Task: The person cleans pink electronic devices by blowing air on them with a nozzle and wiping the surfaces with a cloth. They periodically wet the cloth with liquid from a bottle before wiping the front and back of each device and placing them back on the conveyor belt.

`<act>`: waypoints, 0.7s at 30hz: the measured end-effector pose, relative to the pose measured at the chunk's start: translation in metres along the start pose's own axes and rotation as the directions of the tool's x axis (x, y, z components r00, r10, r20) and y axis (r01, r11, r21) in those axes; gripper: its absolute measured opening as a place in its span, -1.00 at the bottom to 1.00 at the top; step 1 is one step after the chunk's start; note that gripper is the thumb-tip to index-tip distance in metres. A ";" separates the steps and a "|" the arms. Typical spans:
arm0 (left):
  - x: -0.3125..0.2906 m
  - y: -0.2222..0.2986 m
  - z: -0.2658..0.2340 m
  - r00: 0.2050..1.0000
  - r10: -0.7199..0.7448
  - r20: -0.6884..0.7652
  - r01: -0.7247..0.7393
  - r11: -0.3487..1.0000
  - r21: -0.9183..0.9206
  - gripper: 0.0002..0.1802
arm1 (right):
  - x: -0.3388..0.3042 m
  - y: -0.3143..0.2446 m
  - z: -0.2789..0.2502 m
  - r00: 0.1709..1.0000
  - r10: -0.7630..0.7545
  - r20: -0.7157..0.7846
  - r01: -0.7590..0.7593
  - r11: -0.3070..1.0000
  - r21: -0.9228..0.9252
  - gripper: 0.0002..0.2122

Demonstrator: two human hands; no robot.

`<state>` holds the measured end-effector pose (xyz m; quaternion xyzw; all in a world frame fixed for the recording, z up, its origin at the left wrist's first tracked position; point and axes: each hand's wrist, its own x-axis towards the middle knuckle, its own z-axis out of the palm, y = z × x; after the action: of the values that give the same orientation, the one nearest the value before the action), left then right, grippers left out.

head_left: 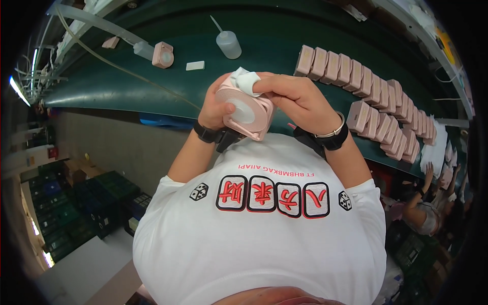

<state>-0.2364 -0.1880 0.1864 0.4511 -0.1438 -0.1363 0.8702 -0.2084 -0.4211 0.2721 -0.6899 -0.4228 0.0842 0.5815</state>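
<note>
In front of my chest I hold a pink device with a round ridged front and a pale disc in its middle. It is tilted, with a pink bar along its near edge. My left hand grips its left side, the thumb lying on the round front. A crumpled white cloth is pinched in my right hand and pressed against the device's upper edge. Some right fingertips are covered by the cloth. Each wrist wears a black band.
On the green work table stand a squeeze bottle, a small white block and another pink device. Rows of similar pink devices fill the right side. A co-worker's arm reaches in beyond; dark crates are stacked at left.
</note>
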 end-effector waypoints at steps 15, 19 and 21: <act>0.009 -0.016 0.026 0.981 -0.187 -0.047 0.119 0.776 -0.619 -0.20 | -0.025 0.006 0.028 0.916 -0.325 -0.233 0.229 0.904 -0.362 -0.73; 0.016 -0.010 0.027 0.986 -0.162 -0.049 0.077 0.685 -0.725 -0.25 | -0.024 -0.002 0.042 0.937 -0.342 -0.062 0.295 0.877 -0.380 -0.75; 0.015 -0.008 0.030 0.986 -0.080 -0.147 -0.049 0.700 -0.713 -0.31 | -0.024 -0.005 0.046 0.937 -0.349 -0.007 0.331 0.896 -0.297 -0.74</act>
<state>-0.2344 -0.2203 0.1985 0.0895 -0.0025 -0.1505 0.9845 -0.2537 -0.4036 0.2529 -0.6855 -0.5268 -0.1027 0.4920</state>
